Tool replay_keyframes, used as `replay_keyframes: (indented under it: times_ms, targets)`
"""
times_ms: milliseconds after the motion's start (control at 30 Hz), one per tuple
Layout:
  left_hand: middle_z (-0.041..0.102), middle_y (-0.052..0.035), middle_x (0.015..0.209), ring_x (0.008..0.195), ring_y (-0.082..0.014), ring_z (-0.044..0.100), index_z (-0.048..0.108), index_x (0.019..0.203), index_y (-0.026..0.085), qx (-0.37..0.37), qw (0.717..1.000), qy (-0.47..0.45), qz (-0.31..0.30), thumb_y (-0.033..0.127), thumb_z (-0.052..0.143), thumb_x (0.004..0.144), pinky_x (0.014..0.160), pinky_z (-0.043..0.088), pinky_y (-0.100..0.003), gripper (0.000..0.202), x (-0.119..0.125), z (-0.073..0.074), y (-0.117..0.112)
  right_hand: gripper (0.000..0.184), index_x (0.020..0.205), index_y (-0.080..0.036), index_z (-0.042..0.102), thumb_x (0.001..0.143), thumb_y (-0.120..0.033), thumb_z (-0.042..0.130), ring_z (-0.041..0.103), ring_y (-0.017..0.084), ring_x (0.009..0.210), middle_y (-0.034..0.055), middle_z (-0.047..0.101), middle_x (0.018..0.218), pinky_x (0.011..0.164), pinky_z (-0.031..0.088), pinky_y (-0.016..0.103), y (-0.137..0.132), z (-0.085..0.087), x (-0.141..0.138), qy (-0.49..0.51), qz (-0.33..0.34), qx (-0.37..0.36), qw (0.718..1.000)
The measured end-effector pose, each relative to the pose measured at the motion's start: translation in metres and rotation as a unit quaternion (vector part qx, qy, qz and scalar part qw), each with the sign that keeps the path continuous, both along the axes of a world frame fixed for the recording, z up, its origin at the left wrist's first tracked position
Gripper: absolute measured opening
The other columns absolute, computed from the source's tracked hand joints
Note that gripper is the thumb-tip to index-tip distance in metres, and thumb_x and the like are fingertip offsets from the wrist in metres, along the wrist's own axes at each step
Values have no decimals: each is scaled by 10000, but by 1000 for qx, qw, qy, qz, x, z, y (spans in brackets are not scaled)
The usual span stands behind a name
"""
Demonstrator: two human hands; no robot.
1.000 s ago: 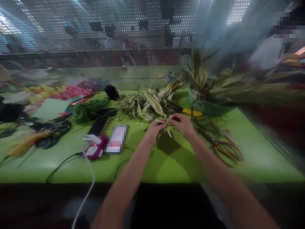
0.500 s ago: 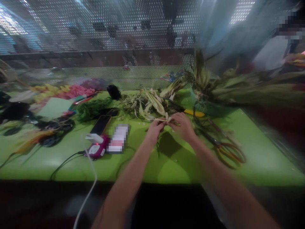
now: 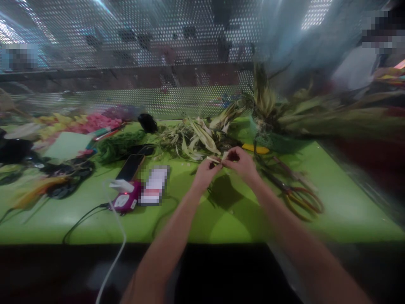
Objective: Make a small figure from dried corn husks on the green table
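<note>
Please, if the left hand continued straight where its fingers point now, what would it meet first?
Most likely the right hand: its fingertips sit just beside those of the left hand, at the pale strip; any gap is unclear.

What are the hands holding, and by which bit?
Pale strip-like material, pinched in the fingers of the left hand and right hand. Bits poke out; which part is gripped can't be told.

One close view from the person's head, forward and down across the green table (image 3: 341, 202) toward a perforated screen (image 3: 152, 99).
</note>
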State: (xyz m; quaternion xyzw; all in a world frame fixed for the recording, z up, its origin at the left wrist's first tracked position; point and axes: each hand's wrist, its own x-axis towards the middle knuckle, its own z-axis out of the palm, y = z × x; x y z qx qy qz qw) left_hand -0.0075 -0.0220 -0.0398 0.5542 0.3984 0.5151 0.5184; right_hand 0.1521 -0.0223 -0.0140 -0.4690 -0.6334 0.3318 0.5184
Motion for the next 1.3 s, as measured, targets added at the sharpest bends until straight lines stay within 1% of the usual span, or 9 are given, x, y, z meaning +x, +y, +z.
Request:
replay_keyframes:
  times_ms: [133,233,467,633,800,933,1033,1167,1300]
  targets:
    - [656,-28,866,852,-159,564,657,869,159,-6,1000,9,-6,288,699,713,867,420,-287,207,0,0,0,191,755,-189,636,691,-350,717,565,154,679,-2,631,701,644,446,278,-2,0,-3,15,31,-20,999]
    - [660,-33,862,833,-149,560,658,870,153,-14,1000,-4,-18,300,701,720,833,420,-271,214,1,2,-1,174,750,-196,636,692,-342,710,568,156,685,0,641,725,656,453,280,-3,0,-4,36,14,-19,999]
    - [610,-8,711,602,-93,435,631,817,159,-67,997,41,-11,323,642,790,578,328,-213,166,-2,6,-3,159,752,-217,578,712,-325,688,537,140,697,-14,591,733,688,455,270,4,1,4,102,-28,-6,994]
    - [593,6,648,508,-68,359,617,792,151,-80,994,35,-59,349,658,769,511,266,-209,204,4,6,-6,209,750,-221,534,684,-358,679,520,138,657,-19,543,695,671,466,278,6,-2,4,174,-41,-47,983]
    - [691,-44,776,656,-114,568,628,823,148,-89,989,-12,-114,388,706,738,663,431,-240,266,7,8,-9,198,750,-221,540,684,-331,691,529,132,678,-17,549,727,697,472,273,5,2,5,221,-38,-32,974]
    - [717,-75,893,839,-178,641,691,901,170,-124,989,-57,-58,464,660,782,824,481,-319,319,1,11,-9,183,744,-214,583,664,-290,729,535,124,688,-13,583,740,712,475,266,5,6,5,211,-40,-28,976]
    - [712,-75,899,852,-184,643,704,921,180,-132,988,-72,-27,492,654,782,843,488,-334,345,-2,11,-6,175,740,-218,593,672,-298,733,545,129,689,-11,601,738,710,487,276,4,6,3,177,-38,-30,983]
    - [681,-44,868,800,-139,618,672,912,157,-88,992,-77,-47,385,751,703,824,481,-294,320,0,10,-4,162,740,-213,611,669,-286,737,561,133,699,-7,623,745,723,487,284,1,5,-2,158,-14,-34,987]
    - [643,-23,819,726,-112,561,639,886,142,-58,996,-50,-42,319,722,718,725,456,-259,258,2,10,-5,177,729,-214,620,648,-299,753,555,135,676,-12,616,712,685,477,280,0,3,-4,151,6,-50,987]
